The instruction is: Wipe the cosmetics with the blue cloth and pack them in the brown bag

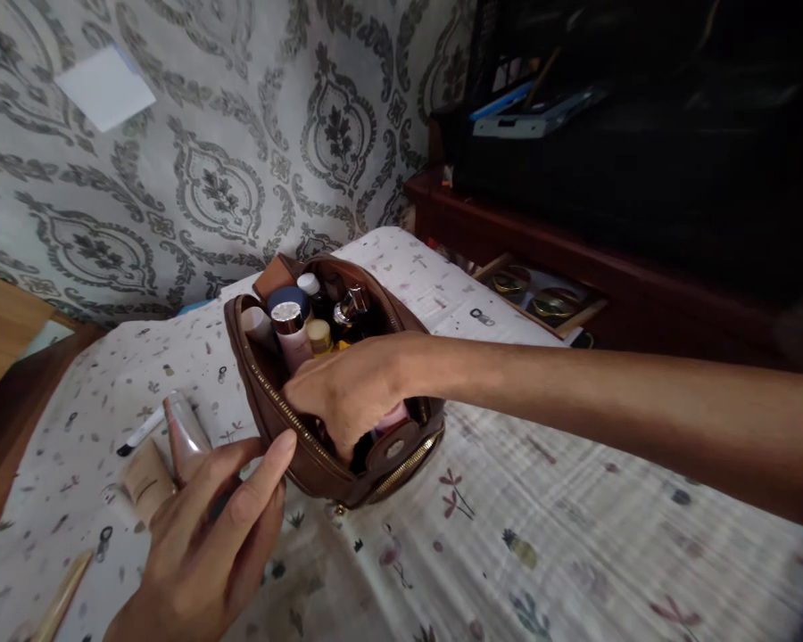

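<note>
Right hand (354, 392): was sunk into the brown bag (318, 479) at mid-frame, its arm crossing from the right edge; the fingertips were hidden, so I could not tell whether they gripped anything.
Left hand (207, 535): was at lower left, fingers loosely spread with nothing seen in them, one fingertip at the bag's zipped rim; contact was unclear.
Brown bag: stood unzipped at the centre of the frame.
Inside it: a pink bottle (293, 343) with a silver cap, a small yellow jar (319, 336) beside it, and a white-capped bottle (310, 285) behind.
Left of it: a beige tube (147, 481) and a shiny pink tube (186, 437) lay side by side.
Lower left corner: a gold stick (65, 596) lay apart.
Underneath: a printed sheet (535, 508).
Right of centre, farther back: an open drawer (568, 323).
Upper left: patterned wallpaper (218, 183) carried a white card (105, 89).
</note>
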`<state>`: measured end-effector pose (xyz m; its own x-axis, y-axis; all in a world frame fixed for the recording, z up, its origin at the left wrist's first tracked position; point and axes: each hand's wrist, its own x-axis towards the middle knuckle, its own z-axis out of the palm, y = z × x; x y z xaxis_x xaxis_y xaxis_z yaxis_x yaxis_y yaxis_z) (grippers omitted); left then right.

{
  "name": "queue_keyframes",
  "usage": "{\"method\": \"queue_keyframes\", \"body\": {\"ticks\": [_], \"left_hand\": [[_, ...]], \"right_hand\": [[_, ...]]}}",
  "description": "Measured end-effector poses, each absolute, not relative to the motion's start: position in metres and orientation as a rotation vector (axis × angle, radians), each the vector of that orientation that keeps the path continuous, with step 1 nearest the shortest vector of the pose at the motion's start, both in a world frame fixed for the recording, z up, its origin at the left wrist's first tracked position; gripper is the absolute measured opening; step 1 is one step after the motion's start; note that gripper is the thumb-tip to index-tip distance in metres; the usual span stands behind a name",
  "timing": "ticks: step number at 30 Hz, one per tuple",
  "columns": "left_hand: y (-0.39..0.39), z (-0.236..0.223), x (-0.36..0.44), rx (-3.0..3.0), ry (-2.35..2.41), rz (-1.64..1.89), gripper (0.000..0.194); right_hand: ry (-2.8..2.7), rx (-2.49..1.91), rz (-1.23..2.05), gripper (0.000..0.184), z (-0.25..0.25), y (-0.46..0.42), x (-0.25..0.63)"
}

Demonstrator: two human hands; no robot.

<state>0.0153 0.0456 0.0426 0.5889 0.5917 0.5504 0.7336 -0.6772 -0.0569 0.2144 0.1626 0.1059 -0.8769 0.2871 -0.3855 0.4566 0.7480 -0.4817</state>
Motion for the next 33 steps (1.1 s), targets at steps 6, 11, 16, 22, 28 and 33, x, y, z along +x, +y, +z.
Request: {"method": "queue_keyframes", "body": {"ticks": [6, 11, 16, 22, 28, 33], "left_hand": [[0.047, 0.043, 0.016, -2.555, -1.09, -0.712, 0.067], [0.047, 0.043, 0.016, -2.56, -1.092, -0.713, 0.068], [0.046, 0.045, 0.018, -2.543, -1.103, -0.703, 0.068], [0.046, 0.046, 0.016, -2.535, -1.089, -0.677, 0.068], [0.047, 0.042, 0.012, -2.514, -1.054, -0.678, 0.062], [0.047, 0.04, 0.01, -2.509, -1.061, -0.702, 0.068]], "right_hand": [[2.687, 0.632, -0.871, 0.013, 0.108, 0.16, 0.215], [2.704, 0.645, -0.84, 0.016, 0.105, 0.162, 0.212], [2.701, 0.638, -0.845, 0.022, 0.098, 0.166, 0.208], [2.707, 0.701, -0.898, 0.023, 0.098, 0.17, 0.215], [2.996, 0.838, -0.877, 0.007, 0.121, 0.162, 0.243], [3.292, 0.987, -1.101, 0.03, 0.117, 0.143, 0.278]]}}
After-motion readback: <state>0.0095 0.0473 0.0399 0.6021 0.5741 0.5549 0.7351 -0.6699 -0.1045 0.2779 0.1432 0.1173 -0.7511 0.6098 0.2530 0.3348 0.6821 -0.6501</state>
